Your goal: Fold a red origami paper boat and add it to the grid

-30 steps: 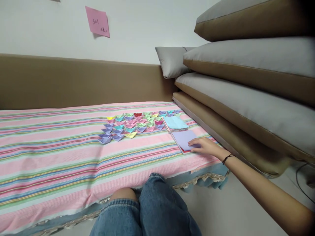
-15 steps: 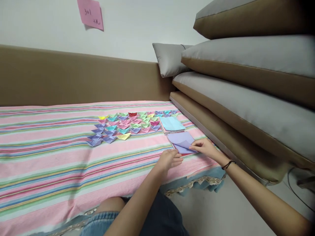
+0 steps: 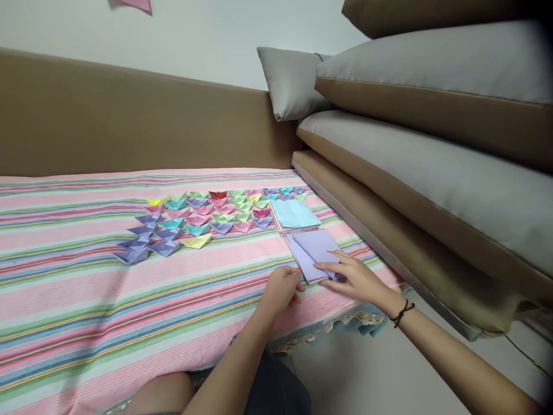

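Fingers of the right hand [image 3: 355, 279], which half a second ago pinched a raised corner of the purple sheet [image 3: 320, 245], now lie spread across it, and the left hand [image 3: 281, 288] has drawn its straightened fingers into a loose curl. Taking the light blue stack [image 3: 296, 213] as landmark, the purple sheet lies just on its near side, on top of a lower pile of paper, with one part slanting across the purple layer beneath. Right-hand grip is fairly wide, fingertips on the purple sheet; whether the thumb pinches an edge cannot be told. Left-hand grip is narrow, just beside the pile's corner, nearer the person than the light blue stack; whether it touches or holds paper cannot be told. Left of the light blue stack stand rows of folded paper boats [image 3: 197, 220], among them a red boat [image 3: 218, 195] toward the back and a pale yellow boat [image 3: 197, 241] toward the front. Under the light blue stack spreads a striped cloth [image 3: 207, 288]. To its right are piled long grey and brown cushions [image 3: 425, 144], and behind it sits a grey pillow [image 3: 294, 83] against a brown backrest [image 3: 129, 115].
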Demonstrator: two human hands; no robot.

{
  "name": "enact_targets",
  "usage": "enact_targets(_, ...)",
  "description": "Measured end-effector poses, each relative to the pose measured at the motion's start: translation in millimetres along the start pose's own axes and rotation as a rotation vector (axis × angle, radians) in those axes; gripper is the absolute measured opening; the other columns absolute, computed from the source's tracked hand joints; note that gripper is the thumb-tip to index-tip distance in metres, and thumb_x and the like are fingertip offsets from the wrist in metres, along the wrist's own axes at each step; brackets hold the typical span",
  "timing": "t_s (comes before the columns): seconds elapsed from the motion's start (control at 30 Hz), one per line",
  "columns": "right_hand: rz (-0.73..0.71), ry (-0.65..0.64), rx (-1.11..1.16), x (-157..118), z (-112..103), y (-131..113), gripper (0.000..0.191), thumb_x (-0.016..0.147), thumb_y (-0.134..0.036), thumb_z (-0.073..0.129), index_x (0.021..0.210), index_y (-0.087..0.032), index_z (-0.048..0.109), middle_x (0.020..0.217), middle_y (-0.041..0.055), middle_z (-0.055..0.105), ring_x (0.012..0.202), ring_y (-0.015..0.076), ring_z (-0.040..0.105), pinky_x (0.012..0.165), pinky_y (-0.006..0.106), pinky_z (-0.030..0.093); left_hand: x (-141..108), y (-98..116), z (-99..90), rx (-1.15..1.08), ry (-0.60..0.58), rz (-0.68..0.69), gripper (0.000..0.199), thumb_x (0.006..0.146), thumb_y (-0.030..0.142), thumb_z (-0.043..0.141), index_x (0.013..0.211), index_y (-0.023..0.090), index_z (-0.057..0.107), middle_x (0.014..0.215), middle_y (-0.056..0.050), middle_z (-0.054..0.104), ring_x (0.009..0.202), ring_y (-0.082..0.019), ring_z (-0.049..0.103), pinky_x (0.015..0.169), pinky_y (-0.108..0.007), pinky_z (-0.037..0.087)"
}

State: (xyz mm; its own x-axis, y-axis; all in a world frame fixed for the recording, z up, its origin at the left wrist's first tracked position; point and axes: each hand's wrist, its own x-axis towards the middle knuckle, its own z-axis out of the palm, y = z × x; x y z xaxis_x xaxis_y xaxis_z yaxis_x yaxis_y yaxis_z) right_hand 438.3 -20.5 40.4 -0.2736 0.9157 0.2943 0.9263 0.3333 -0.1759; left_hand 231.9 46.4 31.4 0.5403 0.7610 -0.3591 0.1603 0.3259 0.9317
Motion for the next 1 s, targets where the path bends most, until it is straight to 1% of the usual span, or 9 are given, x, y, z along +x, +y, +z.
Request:
enact_targets(0.07, 0.019, -0.026, -0.005, 1, 2, 1, 0.037, 0.080, -0.040, 0.062, 0.114, -0.027, 0.064, 0.097, 0.0102, 0.067, 0.107, 0.0306, 0.055, 0.083, 0.040, 0.048, -4, 4, 3.4, -0.004, -0.034, 0.013, 0.016, 0.077, 0.030, 0.053, 0.073, 0.015, 0.057, 0.062, 0.002, 0.060, 0.031, -0.006, 0.045, 0.034, -0.020, 0.028)
enact_targets(0.13, 0.038, -0.046, 0.025, 4, 2, 4, 0.032, 0.081, -0.039, 0.061, 0.110, -0.027, 0.066, 0.090, 0.0089, 0.069, 0.099, 0.0290, 0.058, 0.079, 0.039, 0.048, -7, 8, 6.1, -0.027, -0.068, 0.017, 0.016, 0.078, 0.029, 0.051, 0.082, 0.016, 0.059, 0.063, 0.003, 0.059, 0.034, -0.005, 0.046, 0.036, -0.019, 0.029)
enact_targets(0.33, 0.101, -0.138, 0.229, 13, -11, 9, 0.023, 0.086, -0.037, 0.056, 0.095, -0.025, 0.073, 0.086, 0.0055, 0.072, 0.079, 0.0218, 0.061, 0.071, 0.030, 0.046, -11, 14, 6.8, -0.092, -0.108, -0.016, 0.024, 0.077, 0.030, 0.053, 0.094, 0.015, 0.060, 0.062, 0.003, 0.057, 0.035, -0.005, 0.044, 0.036, -0.019, 0.027)
enact_targets(0.4, 0.132, -0.132, 0.287, 14, -13, 6, 0.022, 0.085, -0.038, 0.058, 0.093, -0.025, 0.073, 0.087, 0.0044, 0.073, 0.079, 0.0212, 0.061, 0.071, 0.029, 0.044, -11, 14, 6.4, -0.120, -0.125, -0.028, 0.028, 0.076, 0.030, 0.053, 0.100, 0.016, 0.059, 0.062, 0.003, 0.056, 0.035, -0.005, 0.043, 0.036, -0.019, 0.027)
enact_targets(0.5, 0.164, -0.069, 0.301, 15, -12, -1, 0.020, 0.079, -0.038, 0.064, 0.088, -0.022, 0.073, 0.083, 0.0043, 0.072, 0.076, 0.0205, 0.061, 0.070, 0.028, 0.043, -10, 14, 7.0, -0.155, -0.156, -0.036, 0.032, 0.075, 0.027, 0.053, 0.106, 0.018, 0.057, 0.062, 0.004, 0.055, 0.035, -0.004, 0.042, 0.036, -0.018, 0.027)
enact_targets(0.6, 0.206, -0.007, 0.318, 16, -7, -4, 0.024, 0.083, -0.036, 0.057, 0.075, -0.018, 0.071, 0.070, 0.0032, 0.069, 0.066, 0.0181, 0.059, 0.062, 0.027, 0.041, -10, 14, 8.6, -0.172, -0.153, -0.045, 0.029, 0.076, 0.028, 0.053, 0.103, 0.017, 0.059, 0.060, 0.004, 0.054, 0.035, -0.004, 0.042, 0.035, -0.018, 0.026)
enact_targets(0.73, 0.315, 0.049, 0.402, 16, -1, 0, 0.033, 0.079, -0.043, 0.058, 0.063, -0.016, 0.066, 0.057, 0.0016, 0.063, 0.052, 0.0152, 0.053, 0.051, 0.025, 0.037, -7, 13, 10.0, -0.179, -0.120, -0.071, 0.018, 0.076, 0.030, 0.055, 0.084, 0.014, 0.059, 0.059, 0.003, 0.055, 0.033, -0.004, 0.041, 0.033, -0.019, 0.024)
enact_targets(0.87, 0.366, 0.070, 0.467, 14, 1, 6, 0.034, 0.073, -0.048, 0.063, 0.061, -0.016, 0.068, 0.058, 0.0024, 0.065, 0.050, 0.0148, 0.052, 0.048, 0.025, 0.037, -3, 11, 10.2, -0.199, -0.116, -0.101, 0.019, 0.074, 0.032, 0.058, 0.079, 0.014, 0.057, 0.058, 0.003, 0.055, 0.033, -0.004, 0.041, 0.034, -0.019, 0.025)
enact_targets(1.0, 0.356, 0.041, 0.543, 12, 0, 9, 0.031, 0.072, -0.047, 0.066, 0.065, -0.017, 0.071, 0.064, 0.0042, 0.070, 0.057, 0.0180, 0.059, 0.054, 0.027, 0.043, 1, 10, 9.9, -0.218, -0.109, -0.133, 0.028, 0.079, 0.041, 0.054, 0.085, 0.014, 0.057, 0.058, 0.003, 0.055, 0.034, -0.004, 0.043, 0.036, -0.019, 0.028)
